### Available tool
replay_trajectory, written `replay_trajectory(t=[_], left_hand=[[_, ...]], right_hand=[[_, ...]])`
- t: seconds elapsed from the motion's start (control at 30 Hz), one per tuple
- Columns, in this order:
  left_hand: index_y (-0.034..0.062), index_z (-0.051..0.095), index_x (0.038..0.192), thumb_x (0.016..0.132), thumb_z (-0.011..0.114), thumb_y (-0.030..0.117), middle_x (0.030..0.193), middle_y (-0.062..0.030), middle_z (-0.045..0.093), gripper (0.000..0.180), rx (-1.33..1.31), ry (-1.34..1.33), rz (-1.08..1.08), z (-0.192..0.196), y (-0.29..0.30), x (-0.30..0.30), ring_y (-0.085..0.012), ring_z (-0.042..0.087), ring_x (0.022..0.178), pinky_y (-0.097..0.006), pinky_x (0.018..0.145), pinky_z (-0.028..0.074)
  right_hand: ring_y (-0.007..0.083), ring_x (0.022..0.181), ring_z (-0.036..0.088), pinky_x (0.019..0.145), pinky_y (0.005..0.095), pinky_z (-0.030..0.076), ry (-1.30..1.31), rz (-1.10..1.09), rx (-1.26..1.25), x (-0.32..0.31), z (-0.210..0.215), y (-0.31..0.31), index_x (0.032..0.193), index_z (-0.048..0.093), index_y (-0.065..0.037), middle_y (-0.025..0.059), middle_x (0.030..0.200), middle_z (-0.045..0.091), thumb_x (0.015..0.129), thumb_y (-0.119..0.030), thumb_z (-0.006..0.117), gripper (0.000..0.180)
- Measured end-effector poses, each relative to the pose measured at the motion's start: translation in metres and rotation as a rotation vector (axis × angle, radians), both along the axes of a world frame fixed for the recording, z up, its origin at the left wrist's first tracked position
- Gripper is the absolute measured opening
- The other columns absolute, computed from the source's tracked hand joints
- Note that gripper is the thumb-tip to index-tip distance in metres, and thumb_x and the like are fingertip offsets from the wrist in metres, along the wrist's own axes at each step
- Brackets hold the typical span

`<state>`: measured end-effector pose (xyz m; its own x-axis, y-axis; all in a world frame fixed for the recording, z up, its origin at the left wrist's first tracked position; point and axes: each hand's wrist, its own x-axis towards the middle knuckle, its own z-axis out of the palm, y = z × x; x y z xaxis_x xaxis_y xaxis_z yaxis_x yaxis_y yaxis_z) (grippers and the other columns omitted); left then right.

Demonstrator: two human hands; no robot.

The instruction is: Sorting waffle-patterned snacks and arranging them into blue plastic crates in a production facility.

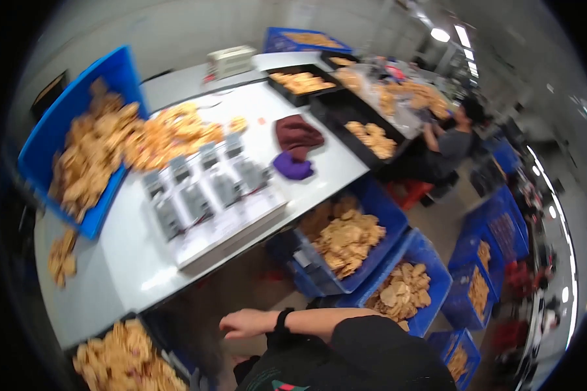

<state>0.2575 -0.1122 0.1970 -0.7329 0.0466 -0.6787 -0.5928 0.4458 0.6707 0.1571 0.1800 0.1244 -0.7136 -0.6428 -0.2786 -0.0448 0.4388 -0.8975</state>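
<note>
My right hand (244, 322) hangs loose, fingers a bit apart, with nothing in it that I can see; I can't find my left hand. I'd say no piece is being worked. Taking one calls for a reach down and left, to the tan pieces (120, 355) in the dark bin (160, 335). Up and left, on the table (104, 274), a tipped blue bin (114, 72) holds more. Right of my hand, blue tubs (437, 260) hold heaps; it's too blurry to say what they are.
</note>
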Motion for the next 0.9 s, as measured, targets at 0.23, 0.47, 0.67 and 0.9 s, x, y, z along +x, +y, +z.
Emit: replay_trajectory(t=[0.23,0.47,0.67,0.9], left_hand=[[-0.0006,0.052,0.129,0.093,0.058,0.025,0.115,-0.0128,0.063,0.045,0.075,0.054,-0.001,-0.001,-0.059,0.017,-0.0183,0.06,0.104,-0.028,0.09,0.047],[-0.0015,0.059,0.12,0.096,0.054,0.017,0.112,-0.0133,0.064,0.031,-0.09,0.355,0.136,0.028,-0.195,0.09,-0.0183,0.06,0.106,-0.029,0.09,0.047],[-0.0011,0.059,0.114,0.098,0.051,0.018,0.093,-0.0035,0.063,0.026,0.053,0.271,0.989,0.012,-0.309,0.115,-0.0113,0.056,0.086,-0.023,0.083,0.045],[-0.0011,0.058,0.113,0.097,0.05,0.014,0.104,-0.0049,0.06,0.023,-0.22,0.55,0.983,-0.009,-0.372,0.085,-0.0139,0.055,0.098,-0.026,0.089,0.044]], right_hand=[[0.0254,0.086,0.066,0.077,0.0344,0.053,-0.055,-0.147,0.178,0.029,0.001,-0.021,0.114,0.057,-0.004,0.0136,0.099,0.066,0.087,-0.02,0.064,0.033],[0.0146,0.086,0.06,0.075,0.0274,0.049,-0.212,-0.563,0.049,0.091,-0.05,-0.116,0.122,0.051,-0.005,0.0072,0.101,0.061,0.095,-0.024,0.059,0.034],[0.0161,0.098,0.057,0.079,0.0313,0.047,-0.415,-0.643,0.158,0.08,-0.013,-0.187,0.132,0.042,-0.008,0.0081,0.113,0.056,0.099,-0.04,0.046,0.046],[0.0141,0.102,0.053,0.087,0.0295,0.043,-0.34,-0.699,0.133,0.057,-0.037,-0.207,0.13,0.045,-0.009,0.0062,0.118,0.054,0.1,-0.04,0.046,0.043]])
